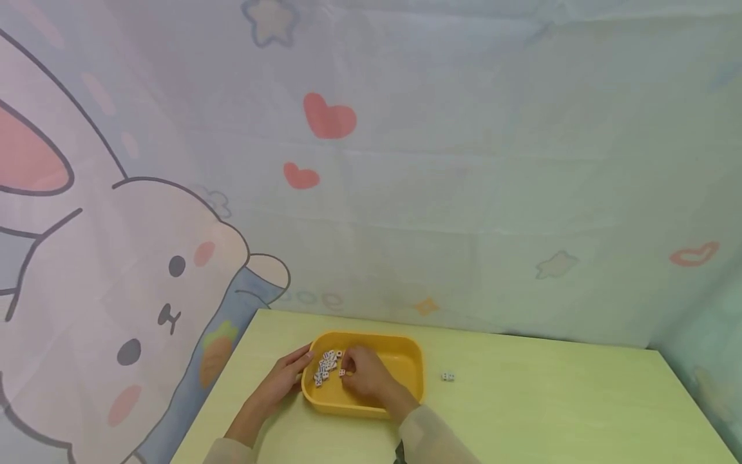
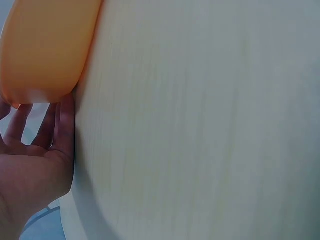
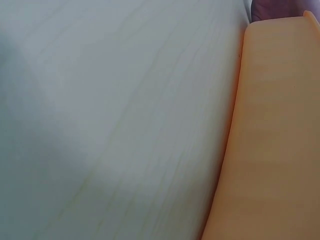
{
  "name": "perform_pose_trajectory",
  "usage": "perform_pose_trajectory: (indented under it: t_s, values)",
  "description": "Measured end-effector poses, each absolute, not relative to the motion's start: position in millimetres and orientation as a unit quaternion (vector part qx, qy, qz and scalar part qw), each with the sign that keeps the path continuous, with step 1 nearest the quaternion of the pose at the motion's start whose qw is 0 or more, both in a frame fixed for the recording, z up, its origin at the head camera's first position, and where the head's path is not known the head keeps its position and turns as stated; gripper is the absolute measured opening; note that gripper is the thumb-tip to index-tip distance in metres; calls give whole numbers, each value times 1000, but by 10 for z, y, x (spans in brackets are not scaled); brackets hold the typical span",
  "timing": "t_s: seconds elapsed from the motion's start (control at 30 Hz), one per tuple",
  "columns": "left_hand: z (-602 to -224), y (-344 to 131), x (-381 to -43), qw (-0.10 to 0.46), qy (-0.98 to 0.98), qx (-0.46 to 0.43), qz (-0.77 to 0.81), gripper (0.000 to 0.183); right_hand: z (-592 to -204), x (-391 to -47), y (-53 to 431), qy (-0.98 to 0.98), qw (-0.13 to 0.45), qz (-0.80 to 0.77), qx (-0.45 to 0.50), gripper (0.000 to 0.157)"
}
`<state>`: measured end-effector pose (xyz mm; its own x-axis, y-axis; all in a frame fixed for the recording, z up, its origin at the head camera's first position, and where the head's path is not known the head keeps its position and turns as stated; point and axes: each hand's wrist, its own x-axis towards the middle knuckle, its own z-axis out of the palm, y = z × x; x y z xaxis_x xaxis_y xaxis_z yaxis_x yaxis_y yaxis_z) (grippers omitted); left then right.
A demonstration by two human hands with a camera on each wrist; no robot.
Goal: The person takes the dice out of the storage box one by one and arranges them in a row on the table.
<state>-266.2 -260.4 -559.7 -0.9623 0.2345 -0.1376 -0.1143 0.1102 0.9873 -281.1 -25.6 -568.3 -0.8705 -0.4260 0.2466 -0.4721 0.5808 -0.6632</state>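
Observation:
A yellow tray (image 1: pixel 406 361) stands on the table, with several small white dice (image 1: pixel 326 365) heaped at its left end. My left hand (image 1: pixel 284 379) rests against the tray's left end, its fingertips at the rim. In the left wrist view, its fingers (image 2: pixel 52 125) lie extended against the outer wall of the tray (image 2: pixel 47 55). Over the tray's inside, my right hand (image 1: pixel 366 372) has bent fingers beside the heap. A single white die (image 1: pixel 342 372) shows at its thumb and index finger, seemingly pinched. The right wrist view shows the tray's long outer side (image 3: pixel 280 130), not the right hand.
Two white dice (image 1: pixel 448 376) sit close together on the pale table (image 1: pixel 551 393), right of the tray. Behind the table hangs a cloth backdrop (image 1: pixel 464 193) printed with a rabbit and hearts.

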Motion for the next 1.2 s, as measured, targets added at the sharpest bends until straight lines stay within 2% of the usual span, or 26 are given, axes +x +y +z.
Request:
perform_pose_trajectory:
  t_s: [0.77, 1.2]
  values:
    - [-5600, -2649, -2644, 145, 737, 54, 658, 67, -5676, -2756, -277, -893, 12, 382, 238, 14]
    - [-5613, -2628, -2625, 141, 736, 51, 660, 68, -5474, -2719, -117, -898, -12, 349, 269, 13]
